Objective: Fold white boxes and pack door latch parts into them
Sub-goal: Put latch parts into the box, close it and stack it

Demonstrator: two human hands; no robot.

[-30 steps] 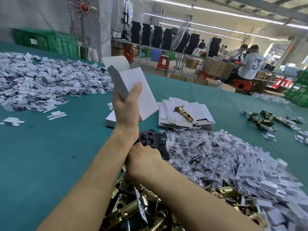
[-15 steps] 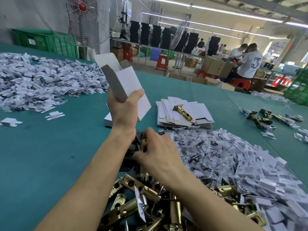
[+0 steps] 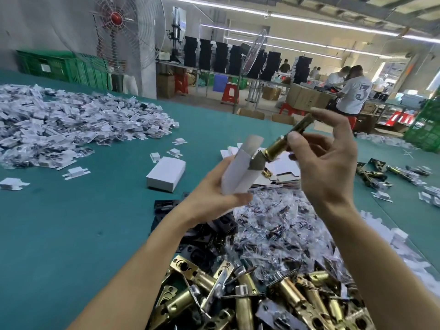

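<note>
2 grips: left hand holds the open white cardboard box, right hand pinches the brass latch tube; best slide it straight in.

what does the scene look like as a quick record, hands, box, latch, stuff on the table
left hand: grips open white cardboard box, tilted, mouth upward
right hand: pinches brass tubular door latch, slanted, lower end at the box's mouth
packing state: latch not yet fully inside
surface: green table
on it: closed white box beyond the left hand; heap of brass latches nearest the camera; heap of clear plastic bags behind that
</note>
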